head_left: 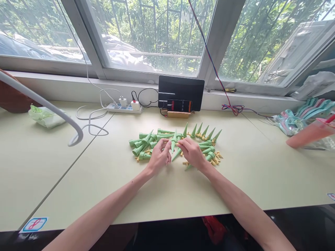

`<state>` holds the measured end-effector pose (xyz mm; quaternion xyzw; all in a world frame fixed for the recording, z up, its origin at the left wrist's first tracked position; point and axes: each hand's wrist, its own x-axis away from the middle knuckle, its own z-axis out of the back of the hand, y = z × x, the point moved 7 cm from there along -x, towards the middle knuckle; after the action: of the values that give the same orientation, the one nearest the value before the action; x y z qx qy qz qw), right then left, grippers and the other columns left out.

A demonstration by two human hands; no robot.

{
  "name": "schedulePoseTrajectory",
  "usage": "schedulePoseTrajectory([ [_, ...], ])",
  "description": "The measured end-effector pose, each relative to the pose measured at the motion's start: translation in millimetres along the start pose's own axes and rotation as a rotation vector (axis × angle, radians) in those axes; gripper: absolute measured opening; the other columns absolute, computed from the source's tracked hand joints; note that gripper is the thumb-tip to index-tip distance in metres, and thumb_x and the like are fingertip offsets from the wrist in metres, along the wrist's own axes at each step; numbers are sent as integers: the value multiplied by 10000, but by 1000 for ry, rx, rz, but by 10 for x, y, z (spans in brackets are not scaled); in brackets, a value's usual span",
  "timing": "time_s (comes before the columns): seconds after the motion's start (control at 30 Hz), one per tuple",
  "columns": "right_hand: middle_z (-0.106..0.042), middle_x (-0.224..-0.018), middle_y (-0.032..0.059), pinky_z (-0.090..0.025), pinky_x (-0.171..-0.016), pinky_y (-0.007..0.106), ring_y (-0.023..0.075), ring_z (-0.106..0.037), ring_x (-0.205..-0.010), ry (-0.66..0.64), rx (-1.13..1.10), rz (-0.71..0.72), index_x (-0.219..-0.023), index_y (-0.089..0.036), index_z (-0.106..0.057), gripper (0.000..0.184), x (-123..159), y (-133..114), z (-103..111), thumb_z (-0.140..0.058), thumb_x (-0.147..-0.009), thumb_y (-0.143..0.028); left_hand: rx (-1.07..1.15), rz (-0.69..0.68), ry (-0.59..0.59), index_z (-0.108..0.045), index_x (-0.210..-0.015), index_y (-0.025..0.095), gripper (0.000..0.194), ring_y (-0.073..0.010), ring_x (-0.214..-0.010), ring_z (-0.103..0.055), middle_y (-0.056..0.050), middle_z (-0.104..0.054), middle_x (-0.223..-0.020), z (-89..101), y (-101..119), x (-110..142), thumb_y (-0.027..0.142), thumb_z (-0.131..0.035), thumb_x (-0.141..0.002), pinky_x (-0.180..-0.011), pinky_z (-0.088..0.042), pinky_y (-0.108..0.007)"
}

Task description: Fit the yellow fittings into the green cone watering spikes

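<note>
Near the middle of the table, my left hand (159, 156) has its fingers closed on a green plastic watering spike (173, 142), its pointed end down. Close on its right, my right hand (193, 152) pinches a small yellow valve (178, 143) against or beside the spike; whether the two are joined is too small to tell. Loose green spikes (143, 148) lie in a heap left of my hands. Behind and right of them, several spikes stand upright in a curved row (199, 128). More yellow valves (216, 159) are scattered right of my right hand.
A phone showing a timer (179, 105) leans before a dark tablet (181, 90) at the back. A power strip (124, 108) with cables lies left of it. Farther right are a red drink cup (310, 133) and pastel hangers (309, 111). A white curved tube (52, 96) crosses the left.
</note>
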<state>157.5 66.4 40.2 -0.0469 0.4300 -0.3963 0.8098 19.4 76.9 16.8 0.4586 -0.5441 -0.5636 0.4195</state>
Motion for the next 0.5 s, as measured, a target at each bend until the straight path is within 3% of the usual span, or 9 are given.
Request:
schedulePoseTrajectory([
  [0.33, -581, -827, 54, -447, -642, 274, 169, -547, -708, -28, 2, -1, -971, -205, -587, 215, 7, 33, -24, -391, -1022, -279, 21, 7, -34, -468, -992, 207, 381, -80, -388, -545, 25, -610, -758, -4, -51, -8, 556, -562, -874, -361, -415, -197],
  [0.5, -572, -814, 49, -438, -644, 276, 167, -531, -696, -44, -11, -12, -944, -206, -576, 224, 4, 39, -27, -382, -1024, -284, 32, 8, -36, -465, -1010, 211, 378, -92, -375, -541, 32, -610, -689, -3, -46, -9, 535, -595, -864, -355, -399, -201],
])
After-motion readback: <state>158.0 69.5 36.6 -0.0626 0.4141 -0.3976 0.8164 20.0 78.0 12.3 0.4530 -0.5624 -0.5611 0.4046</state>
